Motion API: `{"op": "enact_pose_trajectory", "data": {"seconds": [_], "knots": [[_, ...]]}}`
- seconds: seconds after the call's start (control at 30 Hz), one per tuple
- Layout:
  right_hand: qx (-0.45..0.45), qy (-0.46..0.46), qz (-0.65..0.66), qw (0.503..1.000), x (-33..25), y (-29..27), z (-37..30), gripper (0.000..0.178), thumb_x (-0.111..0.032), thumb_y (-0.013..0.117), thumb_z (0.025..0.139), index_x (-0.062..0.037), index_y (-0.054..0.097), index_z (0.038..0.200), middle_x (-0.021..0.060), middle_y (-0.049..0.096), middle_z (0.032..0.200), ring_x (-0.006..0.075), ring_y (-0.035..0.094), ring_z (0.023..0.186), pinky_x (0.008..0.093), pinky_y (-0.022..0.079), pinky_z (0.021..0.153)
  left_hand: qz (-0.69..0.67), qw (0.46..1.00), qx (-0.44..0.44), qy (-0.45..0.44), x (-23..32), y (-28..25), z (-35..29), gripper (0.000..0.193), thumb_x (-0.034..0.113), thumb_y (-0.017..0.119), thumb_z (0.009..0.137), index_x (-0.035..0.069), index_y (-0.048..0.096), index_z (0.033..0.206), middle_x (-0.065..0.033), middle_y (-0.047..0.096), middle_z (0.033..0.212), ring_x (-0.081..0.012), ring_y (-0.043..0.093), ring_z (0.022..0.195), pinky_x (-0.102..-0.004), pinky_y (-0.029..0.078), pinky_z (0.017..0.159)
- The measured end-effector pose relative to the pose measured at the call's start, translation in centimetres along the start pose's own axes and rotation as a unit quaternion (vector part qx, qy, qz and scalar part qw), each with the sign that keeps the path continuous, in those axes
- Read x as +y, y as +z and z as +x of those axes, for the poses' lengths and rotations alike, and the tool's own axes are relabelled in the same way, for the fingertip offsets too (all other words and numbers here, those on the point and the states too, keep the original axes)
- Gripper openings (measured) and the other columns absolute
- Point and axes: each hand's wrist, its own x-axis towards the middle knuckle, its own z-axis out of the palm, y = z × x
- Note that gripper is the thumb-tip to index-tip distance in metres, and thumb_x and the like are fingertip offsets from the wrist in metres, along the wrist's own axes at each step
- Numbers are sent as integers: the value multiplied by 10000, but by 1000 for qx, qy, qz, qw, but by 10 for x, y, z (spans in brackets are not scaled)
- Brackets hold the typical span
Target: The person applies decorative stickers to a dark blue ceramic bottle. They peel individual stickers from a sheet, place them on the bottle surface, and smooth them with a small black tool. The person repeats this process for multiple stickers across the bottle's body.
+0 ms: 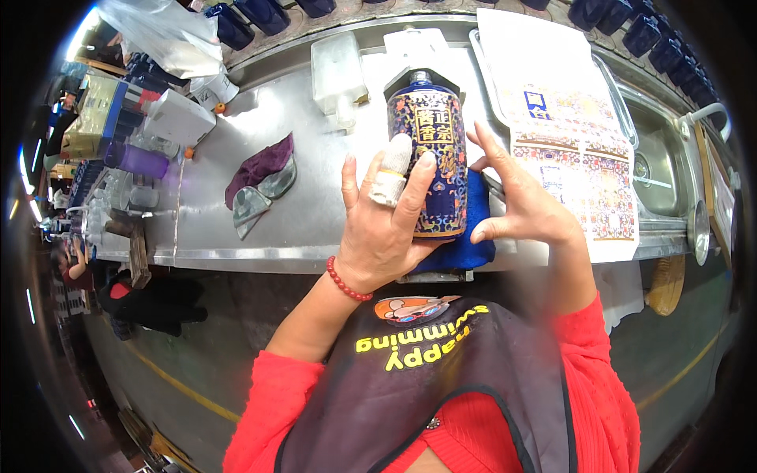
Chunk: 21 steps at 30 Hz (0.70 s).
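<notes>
We have the dark blue bottle (443, 177) in front of us at the near edge of the steel worktop (209, 225), its neck pointing away and its base toward us. Gold, red and white scrollwork covers it, and a gold-framed panel near the shoulder carries large, clear gold characters, with smaller gold writing lower down, partly behind our fingers.

Our left hand (382, 217) comes over the bottle's left side. Its fingers are spread: the index finger lies along the front, a finger wrapped in white tape (386, 188) rests beside it, and the little finger stands away. Its thumb is mostly hidden, so we cannot tell whether it clamps the base. A red bead bracelet (339, 284) circles that wrist.

Our right hand (536, 205) is just beside the other side, fingers and thumb spread apart; we cannot tell whether a fingertip touches the glass. A blue cloth (473, 251) shows below and beside the bottle.

To the right, a printed sheet (611, 189) lies over a metal tray (621, 102), with flowery bands and a small blue panel bearing white characters. Our dark apron (402, 394) has yellow lettering, upside down from here, beside a cartoon head in blue goggles.
</notes>
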Motion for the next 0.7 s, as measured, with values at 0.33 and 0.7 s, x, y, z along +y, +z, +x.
{"op": "enact_pose_trajectory", "data": {"seconds": [0.33,0.7], "knots": [[151,-95,-169,969,-24,24,-11,1148,-320,951,660,45,343,1562,288,440,1547,435,519,1355,488,444,1108,-117,992,4,-54,-23,8,-29,1068,608,706,884,-59,252,1584,-245,397,1576,-503,270,1502,-599,64,1231],[238,-136,-183,944,-32,46,-16,876,-210,906,677,25,532,1434,242,531,1468,427,567,1283,477,491,1059,-89,994,-19,-56,-22,8,-39,926,555,575,994,-98,272,1575,-280,483,1515,-494,383,1452,-645,124,1203]]}}
